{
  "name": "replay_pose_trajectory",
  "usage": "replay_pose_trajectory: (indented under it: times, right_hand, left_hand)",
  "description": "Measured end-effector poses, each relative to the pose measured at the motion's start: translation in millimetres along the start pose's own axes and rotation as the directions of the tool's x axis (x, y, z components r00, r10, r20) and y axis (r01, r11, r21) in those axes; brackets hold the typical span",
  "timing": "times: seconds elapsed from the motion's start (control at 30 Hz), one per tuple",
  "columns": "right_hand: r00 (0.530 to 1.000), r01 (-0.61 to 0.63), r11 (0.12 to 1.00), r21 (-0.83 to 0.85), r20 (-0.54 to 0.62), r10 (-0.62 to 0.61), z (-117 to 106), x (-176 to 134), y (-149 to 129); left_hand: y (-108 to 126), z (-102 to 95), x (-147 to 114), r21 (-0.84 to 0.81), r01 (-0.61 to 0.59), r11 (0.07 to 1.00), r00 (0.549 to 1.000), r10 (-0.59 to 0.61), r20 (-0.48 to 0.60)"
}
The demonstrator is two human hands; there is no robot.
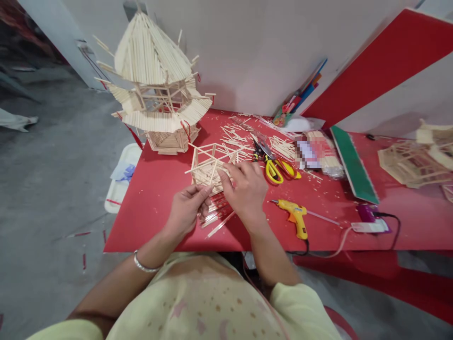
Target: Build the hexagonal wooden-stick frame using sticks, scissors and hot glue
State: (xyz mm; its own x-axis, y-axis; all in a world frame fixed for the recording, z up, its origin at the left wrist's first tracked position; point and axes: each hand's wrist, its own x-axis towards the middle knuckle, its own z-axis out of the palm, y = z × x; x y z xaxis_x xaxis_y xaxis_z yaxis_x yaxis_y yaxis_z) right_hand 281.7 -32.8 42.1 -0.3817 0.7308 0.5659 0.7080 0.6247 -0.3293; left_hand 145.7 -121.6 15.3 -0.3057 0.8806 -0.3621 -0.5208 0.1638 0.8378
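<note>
A small open frame of thin wooden sticks (203, 165) stands on the red table in front of me. My left hand (189, 205) is at its near side, thumb and fingers pinched together by the lower edge; what they grip is hidden. On the right side of the frame, my right hand (246, 184) rests with its fingers bent around the stick structure and the thumb against it. Under and between the hands lie loose sticks in clear plastic (214, 212). Beyond the frame, more loose sticks (235, 137) are scattered.
A tall stick pagoda (152, 52) stands at the back left. To the right lie yellow-handled scissors (274, 170), a yellow glue gun (297, 217) with its cord, a green board (354, 163) and a power strip (370, 227). Another stick model (406, 163) sits far right.
</note>
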Motion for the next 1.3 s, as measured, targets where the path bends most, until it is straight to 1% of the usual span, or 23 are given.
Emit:
replay_pose_trajectory:
  times: [0.1, 0.17, 0.23, 0.33, 0.47, 0.6, 0.73, 0.97, 1.2, 1.3]
  right_hand:
    - [0.995, 0.095, 0.995, 0.027, -0.026, -0.094, 2.1, 7.8, 7.2]
    - [0.993, 0.118, 0.989, 0.089, 0.010, -0.119, 5.2, 12.1, 12.9]
    - [0.988, 0.124, 0.982, 0.145, 0.071, -0.136, 8.9, 14.6, 17.6]
    - [0.977, 0.130, 0.978, 0.164, 0.147, -0.154, 12.3, 15.5, 21.0]
    - [0.972, 0.130, 0.978, 0.162, 0.173, -0.157, 12.3, 15.6, 21.0]
    - [0.965, 0.143, 0.979, 0.147, 0.197, -0.171, 13.1, 15.6, 21.8]
    - [0.962, 0.165, 0.977, 0.137, 0.198, -0.190, 16.0, 14.7, 24.2]
    - [0.959, 0.214, 0.968, 0.128, 0.160, -0.233, 19.3, 13.6, 28.1]
    - [0.958, 0.197, 0.973, 0.116, 0.190, -0.216, 21.3, 12.1, 28.8]
    - [0.958, 0.203, 0.973, 0.112, 0.184, -0.221, 21.2, 11.3, 28.4]
  left_hand:
    - [0.2, 1.9, 5.4, -0.028, 0.044, 0.999, 0.999, -0.044, -0.006]
    - [0.2, 4.0, 6.9, -0.050, 0.082, 0.995, 0.997, -0.082, -0.001]
    - [0.6, 6.4, 7.0, -0.064, 0.113, 0.992, 0.994, -0.113, 0.008]
    - [2.1, 9.1, 5.7, -0.077, 0.139, 0.987, 0.990, -0.138, 0.024]
    - [4.4, 9.9, 4.7, -0.099, 0.182, 0.978, 0.982, -0.177, 0.060]
    - [6.0, 9.9, 6.0, -0.113, 0.198, 0.974, 0.980, -0.194, 0.043]
    - [8.0, 11.6, 7.0, -0.124, 0.223, 0.967, 0.975, -0.220, 0.035]
    - [9.0, 16.3, 7.6, -0.137, 0.245, 0.960, 0.970, -0.243, 0.034]
    - [5.2, 10.0, 10.1, -0.178, 0.243, 0.954, 0.970, -0.235, 0.065]
    - [4.8, 7.8, 10.4, -0.191, 0.247, 0.950, 0.969, -0.237, 0.074]
